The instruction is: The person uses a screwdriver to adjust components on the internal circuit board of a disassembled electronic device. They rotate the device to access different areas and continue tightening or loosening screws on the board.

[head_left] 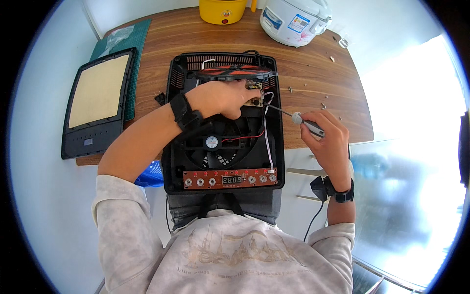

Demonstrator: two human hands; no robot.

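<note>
The opened black base of an induction cooker (170, 147) extends over the table's front edge toward my lap. My left hand (223, 98) reaches across it, with fingers closed around a small circuit board (253, 101) and partly covering it. Between the fingers of my right hand (327, 131) is a screwdriver (296, 117); its thin shaft points left, and the tip meets the board's right edge. Behind my left hand, an orange-and-black coil (235, 72) stands tilted. Below lie a black fan (212, 142) and a reddish-brown control board (215, 180), joined by a white cable (267, 137).
The cooker's black top cover (93, 139) rests partly on a green cutting mat (142, 36) at left. At the back stand a yellow pot (223, 11) and a white rice cooker (289, 24). Loose screws (323, 106) dot the wooden table (323, 73) at right.
</note>
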